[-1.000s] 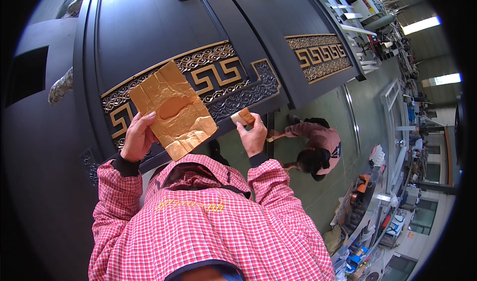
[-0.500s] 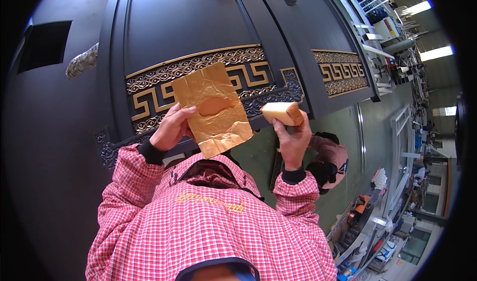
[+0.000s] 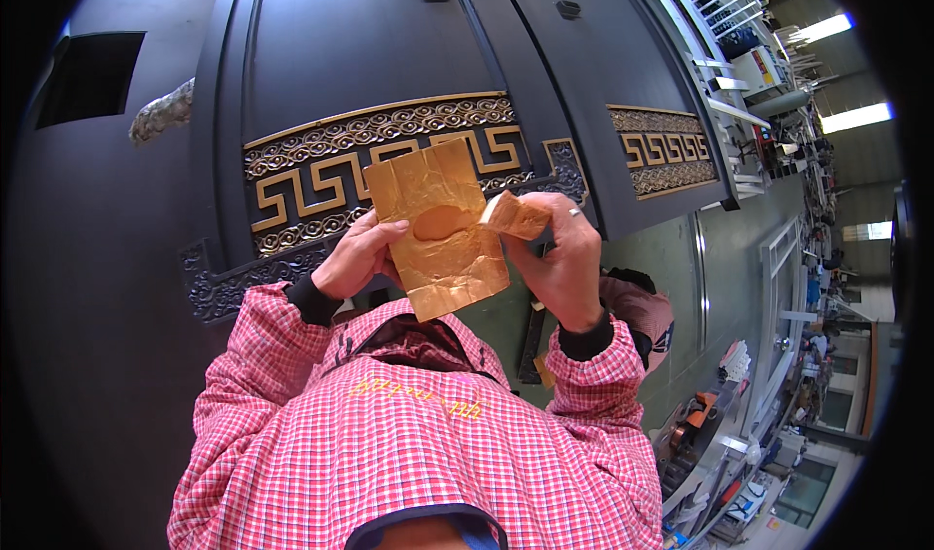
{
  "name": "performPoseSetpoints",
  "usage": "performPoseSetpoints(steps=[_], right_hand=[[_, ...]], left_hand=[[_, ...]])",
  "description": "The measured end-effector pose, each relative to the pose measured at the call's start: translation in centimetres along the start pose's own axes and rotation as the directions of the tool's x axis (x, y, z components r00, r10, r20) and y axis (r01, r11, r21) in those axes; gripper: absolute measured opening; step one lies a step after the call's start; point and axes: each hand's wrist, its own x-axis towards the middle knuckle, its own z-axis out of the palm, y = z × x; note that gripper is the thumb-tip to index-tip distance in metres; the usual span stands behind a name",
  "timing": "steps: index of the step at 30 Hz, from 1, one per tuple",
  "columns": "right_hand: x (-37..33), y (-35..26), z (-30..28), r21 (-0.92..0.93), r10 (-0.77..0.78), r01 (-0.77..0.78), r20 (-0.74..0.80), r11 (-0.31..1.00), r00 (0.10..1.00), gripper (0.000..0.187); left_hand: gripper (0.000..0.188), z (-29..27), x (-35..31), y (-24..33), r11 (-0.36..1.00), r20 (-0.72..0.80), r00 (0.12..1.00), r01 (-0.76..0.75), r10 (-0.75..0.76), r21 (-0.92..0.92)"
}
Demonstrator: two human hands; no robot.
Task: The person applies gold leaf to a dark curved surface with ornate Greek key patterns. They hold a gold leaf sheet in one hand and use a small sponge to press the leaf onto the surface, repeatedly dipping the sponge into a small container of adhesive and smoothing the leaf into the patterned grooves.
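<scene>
My left hand (image 3: 358, 255) is closed on the left edge of a gold-coloured sheet (image 3: 443, 273), thumb on top. In the sheet's middle lies an oval puddle of gold-brown paint (image 3: 441, 223). Pinched between the fingers of my right hand (image 3: 566, 263) is a sponge block (image 3: 518, 216), pale on its body with a gold-brown stained face. The sponge is right at the sheet's right edge; whether it touches cannot be made out. Behind the sheet is a dark door panel (image 3: 360, 44) bearing a raised key-pattern band (image 3: 311, 185) in gold.
A second door leaf (image 3: 613, 54) with a similar gold band lies to the right. Past my right arm a person (image 3: 637, 312) in a pink top is low near the green floor (image 3: 681, 268). Metal frames (image 3: 773, 268) and workshop clutter line the far right.
My right hand has brought the sponge left to the sheet and turned it, so its stained side now shows. The sheet and my left hand have shifted slightly right and down.
</scene>
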Motion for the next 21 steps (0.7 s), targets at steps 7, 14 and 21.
performPoseSetpoints(steps=[7, 14, 21], right_hand=[[-2.3, 5.2, -1.9, 0.127, 0.251, -0.227, -0.222, 0.966, 0.942, 0.034], [-8.8, 18.2, -0.7, 0.136, 0.613, -0.64, -0.492, 0.756, 0.619, 0.036], [-9.4, 22.0, 0.5, 0.051, 0.618, -0.705, -0.528, 0.708, 0.582, 0.039]], left_hand=[[0.042, 0.4, 0.5, 0.3, 0.999, -0.102, 0.995, -0.025, 0.021, -0.042], [0.037, -1.3, 1.1, 0.6, 0.998, -0.113, 0.992, -0.056, 0.053, -0.027], [0.035, 0.5, 1.4, 1.6, 0.995, -0.274, 0.959, -0.093, 0.078, -0.041]])
